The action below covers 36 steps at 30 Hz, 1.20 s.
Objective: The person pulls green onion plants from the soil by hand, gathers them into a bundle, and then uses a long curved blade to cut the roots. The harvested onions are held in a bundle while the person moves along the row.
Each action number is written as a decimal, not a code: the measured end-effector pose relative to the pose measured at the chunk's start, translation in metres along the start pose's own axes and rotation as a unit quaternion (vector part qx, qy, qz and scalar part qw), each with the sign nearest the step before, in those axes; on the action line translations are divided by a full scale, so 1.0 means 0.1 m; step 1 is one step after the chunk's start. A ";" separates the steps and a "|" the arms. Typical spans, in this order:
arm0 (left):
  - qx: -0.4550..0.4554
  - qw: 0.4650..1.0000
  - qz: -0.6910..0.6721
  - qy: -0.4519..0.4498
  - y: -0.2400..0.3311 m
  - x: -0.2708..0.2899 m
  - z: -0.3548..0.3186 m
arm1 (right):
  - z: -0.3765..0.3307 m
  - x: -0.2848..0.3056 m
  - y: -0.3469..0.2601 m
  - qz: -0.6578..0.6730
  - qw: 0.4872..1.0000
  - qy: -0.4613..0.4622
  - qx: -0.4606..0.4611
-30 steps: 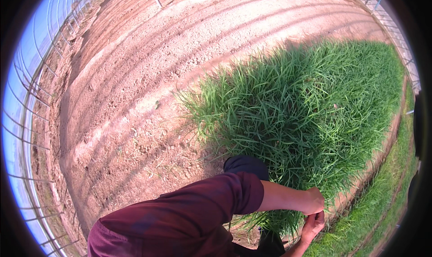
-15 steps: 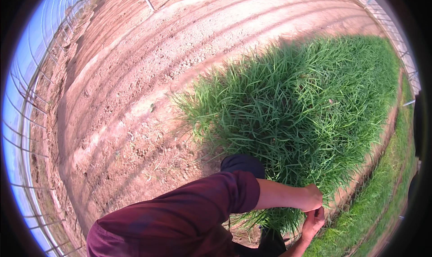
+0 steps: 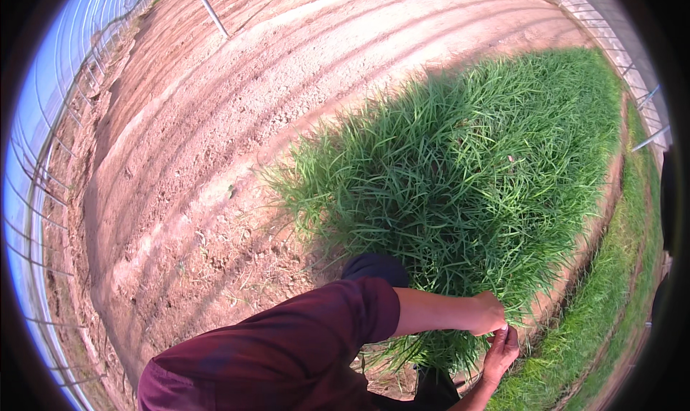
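Bare tilled reddish soil [image 3: 180, 195] left, dense patch of long green grass-like blades [image 3: 460, 181] centre-right. Left hand [image 3: 489, 314] closed around blade bunch at near edge; right hand [image 3: 501, 350] just below, pinching stems. Best: grip low, keep bunch tight.

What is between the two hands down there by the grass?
In the head view, only thin green grass blades lie between the left hand and the right hand; both hands close around the same tuft.
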State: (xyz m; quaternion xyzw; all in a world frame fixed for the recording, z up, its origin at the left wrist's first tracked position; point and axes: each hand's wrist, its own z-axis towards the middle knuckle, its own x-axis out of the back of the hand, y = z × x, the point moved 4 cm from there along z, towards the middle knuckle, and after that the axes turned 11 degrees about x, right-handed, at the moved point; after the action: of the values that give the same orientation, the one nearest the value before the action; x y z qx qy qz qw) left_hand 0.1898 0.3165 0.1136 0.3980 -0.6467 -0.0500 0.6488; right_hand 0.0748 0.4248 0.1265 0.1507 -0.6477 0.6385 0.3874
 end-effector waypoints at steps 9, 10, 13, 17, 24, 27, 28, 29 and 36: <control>0.000 1.000 0.004 0.003 0.00 0.01 0.02 | -0.03 0.05 0.17 0.008 0.999 0.000 -0.035; 0.006 1.000 -0.011 0.018 0.02 0.04 0.02 | -0.02 0.03 0.01 0.023 0.999 0.024 -0.034; 0.025 0.997 -0.056 0.041 0.07 0.24 -0.05 | -0.01 0.02 0.02 0.049 0.997 0.062 -0.014; 0.041 0.994 -0.077 0.064 0.03 0.21 -0.01 | -0.01 0.04 -0.04 0.020 0.998 0.054 -0.030; 0.024 0.996 -0.080 0.036 0.07 0.31 -0.03 | -0.02 0.05 0.04 0.080 0.995 0.050 -0.034; 0.017 0.994 -0.085 0.064 0.09 0.35 -0.06 | -0.03 0.09 0.01 0.146 0.986 0.083 -0.012; 0.001 0.989 -0.072 0.132 0.04 0.23 -0.04 | -0.01 0.12 -0.10 0.127 0.987 0.097 0.000; -0.018 0.978 -0.059 0.198 0.03 0.23 -0.06 | 0.01 0.16 -0.24 0.108 0.988 0.112 0.012; 0.029 0.999 0.039 0.011 0.02 0.15 0.04 | -0.01 0.48 -1.82 0.277 0.922 0.104 0.250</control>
State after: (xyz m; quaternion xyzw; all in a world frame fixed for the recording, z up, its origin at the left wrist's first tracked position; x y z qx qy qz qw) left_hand 0.1874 0.3074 0.1264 0.3920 -0.6558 -0.0017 0.6452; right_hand 0.1696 0.4149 0.2892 -0.0102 -0.4390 0.8736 0.2100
